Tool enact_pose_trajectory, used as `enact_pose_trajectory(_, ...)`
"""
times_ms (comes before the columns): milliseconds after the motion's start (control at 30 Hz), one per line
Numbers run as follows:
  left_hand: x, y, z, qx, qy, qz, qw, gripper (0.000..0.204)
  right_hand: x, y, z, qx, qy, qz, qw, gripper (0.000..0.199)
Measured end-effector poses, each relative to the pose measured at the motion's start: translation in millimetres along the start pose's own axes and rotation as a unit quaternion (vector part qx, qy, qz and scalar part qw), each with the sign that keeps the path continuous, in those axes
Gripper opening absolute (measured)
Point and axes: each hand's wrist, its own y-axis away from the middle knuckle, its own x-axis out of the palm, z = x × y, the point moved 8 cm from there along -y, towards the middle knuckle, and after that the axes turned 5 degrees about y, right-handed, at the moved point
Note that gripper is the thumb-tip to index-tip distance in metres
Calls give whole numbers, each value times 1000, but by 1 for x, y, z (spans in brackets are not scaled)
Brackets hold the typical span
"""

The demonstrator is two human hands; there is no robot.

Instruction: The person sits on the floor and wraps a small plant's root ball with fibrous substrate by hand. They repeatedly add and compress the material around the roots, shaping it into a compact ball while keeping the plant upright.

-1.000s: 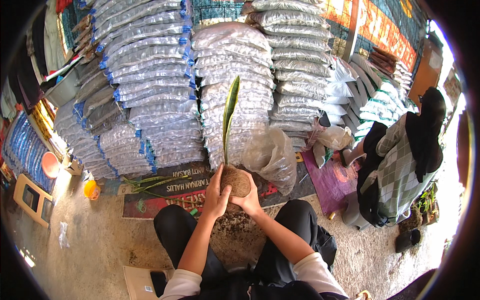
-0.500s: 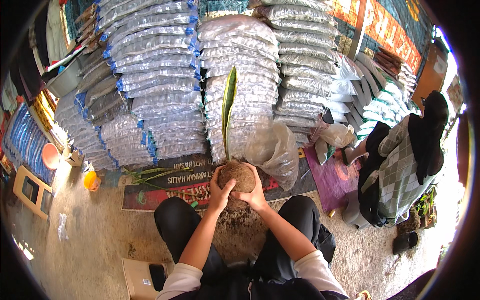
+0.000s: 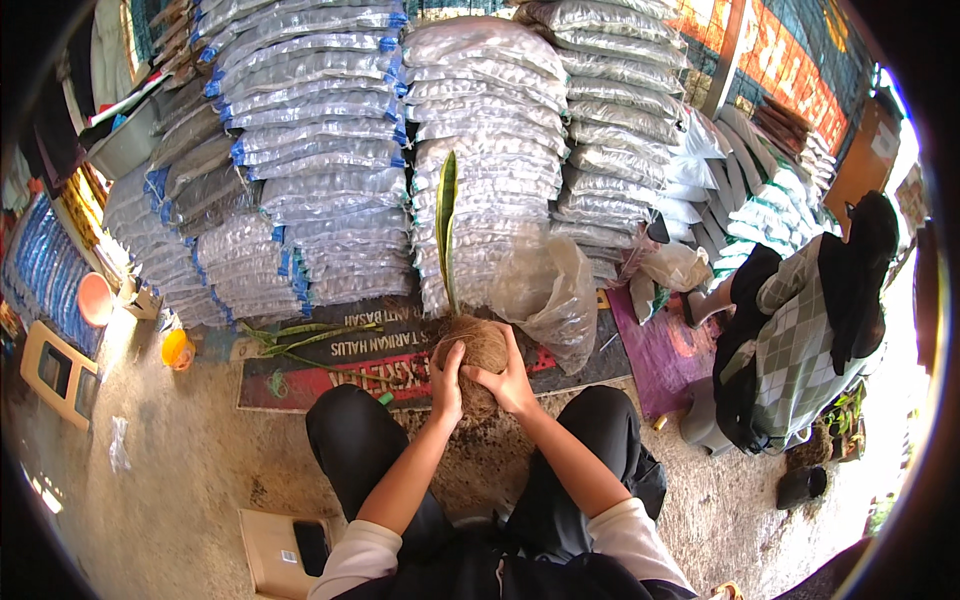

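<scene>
Both hands cup a brown root ball (image 3: 478, 352) just above the floor (image 3: 190, 470), between the knees. The left hand (image 3: 446, 384) presses its left side, the right hand (image 3: 509, 381) wraps its right. A green leaf (image 3: 446, 215) stands upright from it, before stacked bags (image 3: 320, 150).

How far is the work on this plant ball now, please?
Done, it seems: the leaf stands upright in a round brown ball. In hand: the left hand and right hand press the ball between them, above the floor. Left: more cut leaves lie on the mat, not yet used.
</scene>
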Motion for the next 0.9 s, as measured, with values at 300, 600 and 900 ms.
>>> enact_pose_trajectory(300,-1,0,-4,-52,56,-39,996,33,-3,8,50,-159,526,-103,829,63)
enact_pose_trajectory(600,-3,3,17,-181,-16,34,983,72,-7,-4,-9,17,36,5,999,51)
enact_pose_trajectory(900,-4,-8,-14,-154,220,-8,963,53,-9,-9,11,-17,83,54,995,85)
